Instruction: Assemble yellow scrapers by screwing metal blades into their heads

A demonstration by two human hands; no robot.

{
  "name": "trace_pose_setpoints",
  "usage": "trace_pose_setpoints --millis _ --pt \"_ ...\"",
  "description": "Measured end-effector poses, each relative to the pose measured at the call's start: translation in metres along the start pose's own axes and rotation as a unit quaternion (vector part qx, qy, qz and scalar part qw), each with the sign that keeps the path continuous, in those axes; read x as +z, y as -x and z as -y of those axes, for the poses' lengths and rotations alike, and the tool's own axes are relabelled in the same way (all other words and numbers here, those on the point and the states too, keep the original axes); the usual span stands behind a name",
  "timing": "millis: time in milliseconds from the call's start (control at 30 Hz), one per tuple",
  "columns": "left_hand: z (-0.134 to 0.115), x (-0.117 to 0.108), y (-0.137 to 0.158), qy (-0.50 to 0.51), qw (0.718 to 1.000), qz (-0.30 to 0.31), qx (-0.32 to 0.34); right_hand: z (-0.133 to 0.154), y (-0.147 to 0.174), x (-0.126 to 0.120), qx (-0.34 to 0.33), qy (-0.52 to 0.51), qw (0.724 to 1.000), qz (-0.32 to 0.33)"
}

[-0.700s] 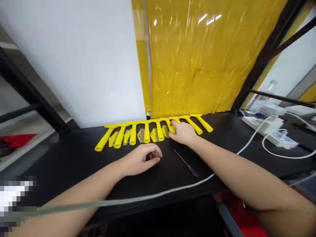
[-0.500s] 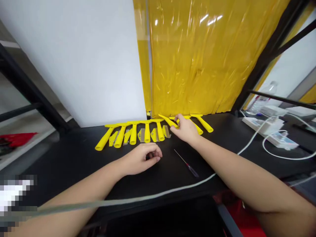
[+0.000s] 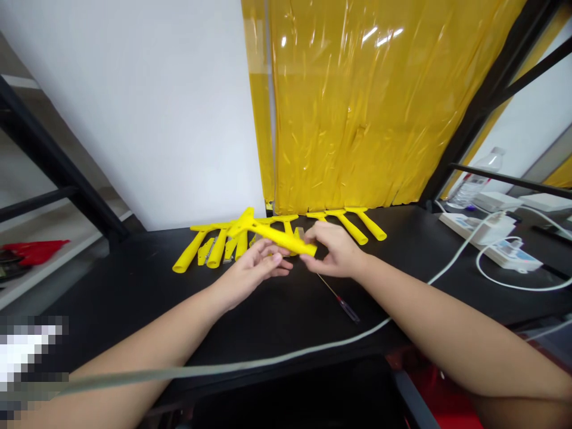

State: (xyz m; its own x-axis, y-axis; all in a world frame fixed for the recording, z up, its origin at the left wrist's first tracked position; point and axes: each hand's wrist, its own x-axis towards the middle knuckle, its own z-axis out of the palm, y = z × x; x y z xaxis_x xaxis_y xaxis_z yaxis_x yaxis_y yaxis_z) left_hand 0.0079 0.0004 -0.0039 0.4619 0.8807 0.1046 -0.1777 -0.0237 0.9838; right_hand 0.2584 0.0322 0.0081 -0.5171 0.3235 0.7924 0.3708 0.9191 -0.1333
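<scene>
My right hand (image 3: 336, 249) pinches the end of a yellow T-shaped scraper handle (image 3: 281, 236), lifted above the table and tilted, its wide head pointing left. My left hand (image 3: 250, 268) is just under the handle with fingers loosely apart; whether they touch it I cannot tell. Behind, more yellow scraper handles (image 3: 187, 253) lie in a row, heads toward the wall, round hollow ends toward me. Between some of them are small yellow plates (image 3: 204, 251) with metal pieces. A thin screwdriver (image 3: 348, 310) with a dark translucent handle rests below my right hand.
A pale cable (image 3: 268, 358) crosses in front of the black table (image 3: 286, 328). At right lie white power strips (image 3: 509, 253) with cords and a plastic bottle (image 3: 478, 176). A white panel (image 3: 170, 119) and yellow plastic sheeting (image 3: 357, 119) stand behind the row; black frame bars flank both sides.
My right hand has lifted a scraper handle out of the row and brought it left toward me. My left hand has turned and opened beneath it.
</scene>
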Motion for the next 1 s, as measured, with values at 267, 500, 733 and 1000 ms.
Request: trace_pose_setpoints --millis 267,500,733,1000 --pt "-0.003 0.0 -0.002 0.059 0.995 -0.079 -0.01 -0.003 -0.006 -0.008 0.018 -0.086 0.988 0.128" --pt "-0.003 -0.01 -0.004 0.009 0.996 -0.083 -0.028 -0.065 0.017 -0.025 0.167 0.173 0.946 0.219" --pt "-0.003 -0.011 -0.003 -0.031 0.997 -0.06 -0.046 -0.08 0.023 -0.011 0.19 0.17 0.918 0.303" --pt "-0.001 -0.012 -0.002 -0.04 0.998 -0.03 -0.046 -0.063 0.021 -0.017 0.182 0.121 0.927 0.305"
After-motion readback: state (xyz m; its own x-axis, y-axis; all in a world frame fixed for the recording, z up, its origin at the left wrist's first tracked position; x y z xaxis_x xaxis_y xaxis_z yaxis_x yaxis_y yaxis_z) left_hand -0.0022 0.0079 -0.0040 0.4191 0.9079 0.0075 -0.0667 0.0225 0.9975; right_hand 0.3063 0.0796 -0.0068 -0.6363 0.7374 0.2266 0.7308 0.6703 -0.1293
